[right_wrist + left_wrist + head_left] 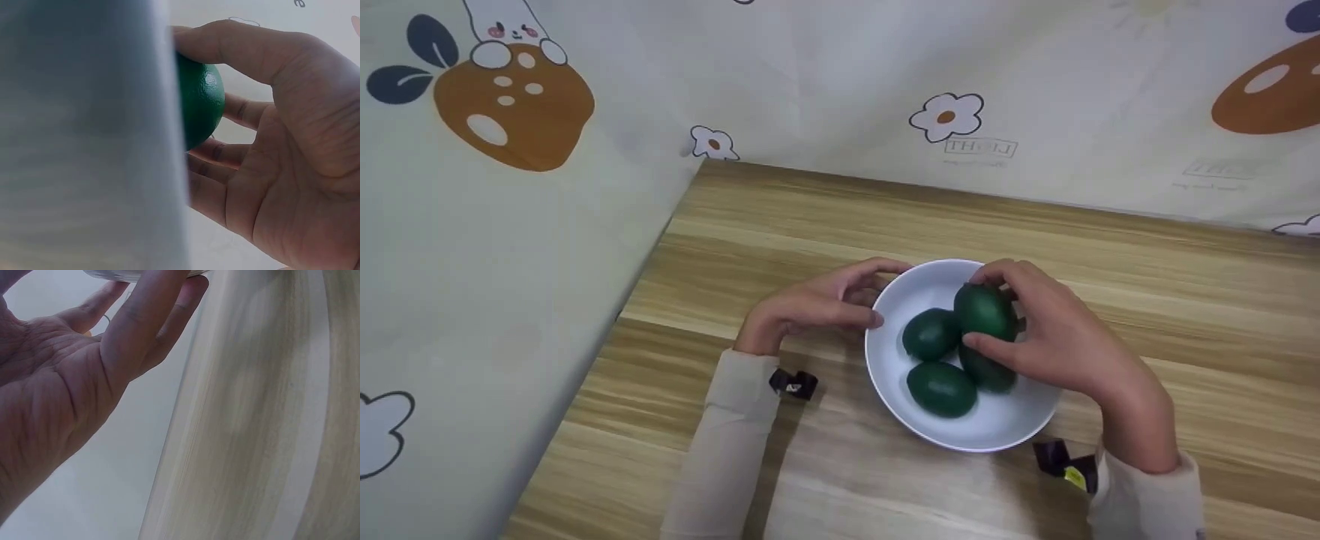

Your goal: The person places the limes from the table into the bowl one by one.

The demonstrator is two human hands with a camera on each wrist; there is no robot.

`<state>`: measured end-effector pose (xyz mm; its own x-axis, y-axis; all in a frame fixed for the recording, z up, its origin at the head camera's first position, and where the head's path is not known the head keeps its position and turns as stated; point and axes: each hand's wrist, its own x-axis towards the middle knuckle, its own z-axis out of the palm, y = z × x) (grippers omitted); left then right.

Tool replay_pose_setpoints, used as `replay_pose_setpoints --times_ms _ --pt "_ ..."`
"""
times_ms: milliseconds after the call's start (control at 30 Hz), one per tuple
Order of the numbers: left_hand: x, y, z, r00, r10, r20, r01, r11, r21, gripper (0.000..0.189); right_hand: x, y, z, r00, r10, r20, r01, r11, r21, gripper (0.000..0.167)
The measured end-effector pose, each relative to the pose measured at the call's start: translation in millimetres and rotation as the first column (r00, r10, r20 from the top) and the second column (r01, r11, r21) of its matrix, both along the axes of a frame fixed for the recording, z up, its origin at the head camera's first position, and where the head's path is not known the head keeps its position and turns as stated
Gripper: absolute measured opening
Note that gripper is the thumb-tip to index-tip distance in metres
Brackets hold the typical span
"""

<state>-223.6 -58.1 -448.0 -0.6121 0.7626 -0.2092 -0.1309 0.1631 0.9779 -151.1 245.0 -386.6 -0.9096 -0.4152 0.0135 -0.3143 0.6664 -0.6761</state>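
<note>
A white bowl point(896, 390) stands on the table with several dark green limes in it. My right hand point(1057, 330) reaches over the bowl's right rim and holds one lime point(984, 309) between thumb and fingers. This lime overlaps a second lime point(988, 369) below it in the head view. Two other limes, one at the left point(931, 334) and one in front point(942, 388), lie beside them. Around the bowl's left side curls my left hand point(829, 300), thumb tip right at the rim. The bowl's wall blurs the left half of the right wrist view and partly hides the held lime point(201, 104).
The wooden table point(735, 225) meets a patterned cloth wall point(825, 90) at the back and left. A dark strap piece point(793, 384) sits at the left sleeve, another point(1065, 465) at the right sleeve.
</note>
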Motion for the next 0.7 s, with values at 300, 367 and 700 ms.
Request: replay_pose_setpoints --times_ms 300,367,700 --pt "-0.5 0.1 0.0 1.000 0.001 -0.001 -0.001 1.000 -0.014 0.075 -1.0 2.0 -0.6 1.000 -0.012 -0.002 0.012 1.000 0.007 0.058" --pt "-0.4 0.1 0.2 1.000 0.002 0.000 -0.002 1.000 -0.014 0.075 -0.7 2.3 0.5 1.000 -0.014 -0.003 0.014 1.000 0.009 0.058" --pt "-0.6 0.2 0.2 1.000 0.000 -0.006 0.000 1.000 -0.011 0.075 1.5 4.8 6.4 0.999 -0.033 -0.023 0.034 0.999 0.020 0.061"
